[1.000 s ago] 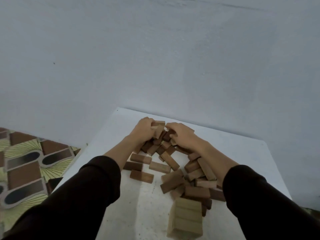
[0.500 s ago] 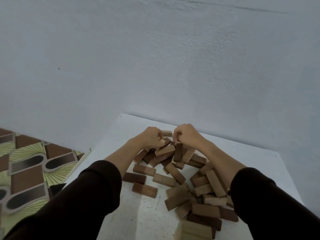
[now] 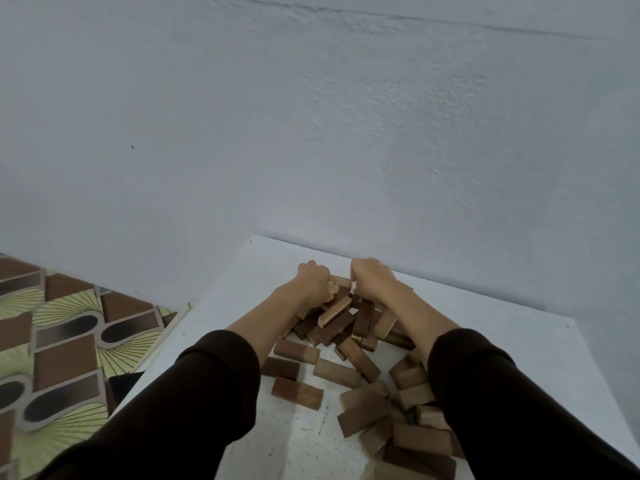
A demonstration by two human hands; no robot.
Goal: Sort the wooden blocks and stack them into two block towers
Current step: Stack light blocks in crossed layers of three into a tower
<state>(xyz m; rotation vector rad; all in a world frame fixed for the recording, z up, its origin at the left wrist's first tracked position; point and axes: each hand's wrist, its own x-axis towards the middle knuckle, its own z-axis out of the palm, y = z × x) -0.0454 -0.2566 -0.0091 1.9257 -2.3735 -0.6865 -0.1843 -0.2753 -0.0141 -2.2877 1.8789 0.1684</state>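
Looking at the biggest thing first, the white table point(image 3: 221, 306) fills the lower middle, its far edge against the pale wall point(image 3: 311, 116), with patterned floor point(image 3: 62, 341) off its left edge. Scattered over the table is the loose heap of wooden blocks point(image 3: 349, 323), thickest near the far edge and trailing toward the near right corner, plus a few singles lying flat near the left edge, like the one block point(image 3: 297, 393) sitting apart. No towers anywhere I can see, so I'd say this is still the gather-and-sort stage. The left hand point(image 3: 313, 284) is curled tight over blocks at the top of the heap, and the right hand point(image 3: 372, 280) is clenched just beside it, fingers dug into the same pile; exactly which pieces each one has is hidden. Next move probably needs the light and dark blocks pulled apart into separate groups before stacking starts.
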